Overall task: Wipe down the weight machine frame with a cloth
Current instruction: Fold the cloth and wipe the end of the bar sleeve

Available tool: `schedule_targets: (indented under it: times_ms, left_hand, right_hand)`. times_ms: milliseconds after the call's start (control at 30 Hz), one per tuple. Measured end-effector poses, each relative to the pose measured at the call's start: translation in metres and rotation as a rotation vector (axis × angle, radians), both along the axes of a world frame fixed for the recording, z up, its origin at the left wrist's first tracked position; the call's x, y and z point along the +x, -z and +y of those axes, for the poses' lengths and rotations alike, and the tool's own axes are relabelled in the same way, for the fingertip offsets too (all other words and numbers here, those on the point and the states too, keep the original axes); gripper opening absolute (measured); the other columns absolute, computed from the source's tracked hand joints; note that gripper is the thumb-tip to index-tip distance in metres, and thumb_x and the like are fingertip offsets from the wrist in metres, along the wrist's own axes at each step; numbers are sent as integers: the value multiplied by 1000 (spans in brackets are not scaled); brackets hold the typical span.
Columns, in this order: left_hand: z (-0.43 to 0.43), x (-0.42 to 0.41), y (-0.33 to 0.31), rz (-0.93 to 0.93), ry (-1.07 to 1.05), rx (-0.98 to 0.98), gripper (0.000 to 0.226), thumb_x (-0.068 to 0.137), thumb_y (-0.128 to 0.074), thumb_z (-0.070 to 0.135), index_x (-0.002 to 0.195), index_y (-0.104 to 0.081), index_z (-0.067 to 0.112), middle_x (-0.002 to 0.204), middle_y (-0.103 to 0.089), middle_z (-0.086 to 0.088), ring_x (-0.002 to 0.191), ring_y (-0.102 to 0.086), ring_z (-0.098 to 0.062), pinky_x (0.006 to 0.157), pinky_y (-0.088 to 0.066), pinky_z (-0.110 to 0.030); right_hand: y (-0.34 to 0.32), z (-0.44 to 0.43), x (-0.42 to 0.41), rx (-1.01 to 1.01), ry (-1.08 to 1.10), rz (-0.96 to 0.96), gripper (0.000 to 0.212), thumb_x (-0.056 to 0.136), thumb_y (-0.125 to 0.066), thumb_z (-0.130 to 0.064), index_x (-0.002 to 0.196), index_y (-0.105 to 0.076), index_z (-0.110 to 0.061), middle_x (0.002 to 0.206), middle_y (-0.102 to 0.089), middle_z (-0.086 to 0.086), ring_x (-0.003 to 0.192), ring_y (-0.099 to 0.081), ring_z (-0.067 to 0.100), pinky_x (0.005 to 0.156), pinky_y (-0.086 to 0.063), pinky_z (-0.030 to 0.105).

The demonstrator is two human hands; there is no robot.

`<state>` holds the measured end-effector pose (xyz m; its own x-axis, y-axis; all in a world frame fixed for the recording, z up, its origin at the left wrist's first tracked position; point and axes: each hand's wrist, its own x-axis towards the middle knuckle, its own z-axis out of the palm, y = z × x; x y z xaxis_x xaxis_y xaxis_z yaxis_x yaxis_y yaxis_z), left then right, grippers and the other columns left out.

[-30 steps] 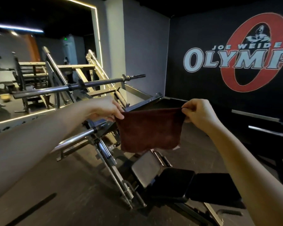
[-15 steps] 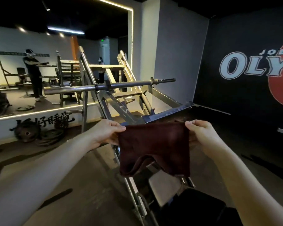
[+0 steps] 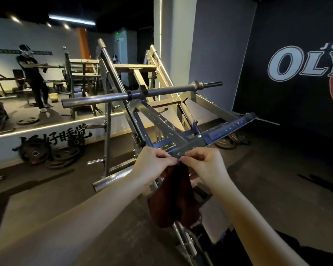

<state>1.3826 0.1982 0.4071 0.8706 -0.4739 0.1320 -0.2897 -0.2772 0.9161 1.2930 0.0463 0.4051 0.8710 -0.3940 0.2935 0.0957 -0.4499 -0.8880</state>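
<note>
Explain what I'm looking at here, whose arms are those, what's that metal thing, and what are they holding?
The picture comes from a camera worn on a person's head, looking forward and down, so the arms are their own. The left hand and right hand meet, each pinching the top of a dark red cloth, which hangs folded below them. Right behind the hands is a weight machine frame of slanted steel beams, with a bar across it. Weight plates lie on the floor at left. The cloth hasn't touched the frame yet.

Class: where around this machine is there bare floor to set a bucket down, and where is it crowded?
Bare floor lies right of the machine frame, toward the dark wall. Left is crowded: weight plates lean against the platform.
</note>
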Motion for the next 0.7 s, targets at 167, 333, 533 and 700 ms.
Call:
schedule_targets:
  times_ms: [167, 333, 533, 700]
  left_hand:
    - [32, 26, 0, 117, 65, -85, 10, 95, -70, 13, 98, -80, 10, 88, -79, -5, 82, -77, -19, 75, -64, -39]
    - [53, 51, -7, 253, 130, -172, 19, 100, -63, 16, 105, -77, 4, 96, -78, -14, 91, -77, -21, 81, -63, -40]
    - [76, 77, -20, 203, 202, -130, 15, 95, -69, 13, 104, -79, 6, 99, -77, -16, 96, -75, -26, 80, -61, -36]
    - [91, 93, -45, 138, 318, -7, 17, 99, -61, 9, 96, -77, 15, 94, -73, -7, 85, -70, -15, 68, -55, -23]
  right_hand:
    - [6, 33, 33, 50, -93, -36, 13, 95, -67, -7, 100, -78, -12, 89, -78, 2, 84, -76, 16, 77, -63, 39]
    - [4, 44, 59, 72, -215, 3, 28, 100, -56, 0, 116, -76, -12, 102, -77, 4, 93, -76, 21, 79, -64, 46]
    - [-8, 35, 81, 58, -317, 64, 33, 100, -50, 4, 109, -77, -14, 98, -76, 3, 93, -74, 20, 81, -61, 31]
    - [-3, 20, 104, 193, -378, 81, 50, 87, -76, -18, 134, -60, -23, 122, -68, 3, 112, -68, 21, 92, -57, 36]
